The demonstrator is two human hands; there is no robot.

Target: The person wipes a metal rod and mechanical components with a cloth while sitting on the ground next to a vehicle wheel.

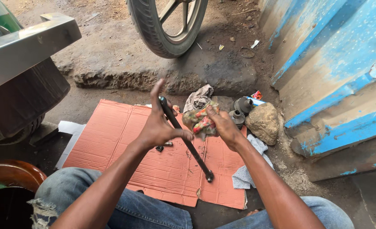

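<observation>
A flattened sheet of orange-red corrugated cardboard [124,140] lies on the dirt ground; everything else is placed from it. Off its left edge stands a shiny metal bracket above a dark tyre [24,95]. Over the cardboard's middle, the left hand [160,125] is closed around a long dark metal rod [187,142], which slants down to the right, its lower end near the cardboard's front edge. Small dark bolts [164,146] lie on the cardboard just below that hand. The right hand [224,125] is clamped on a crumpled multicoloured rag [199,121], held against the rod. Past the cardboard's right corner sit two black rubber caps [241,111], a tan rock [263,123] and a blue-painted metal panel [336,80].
</observation>
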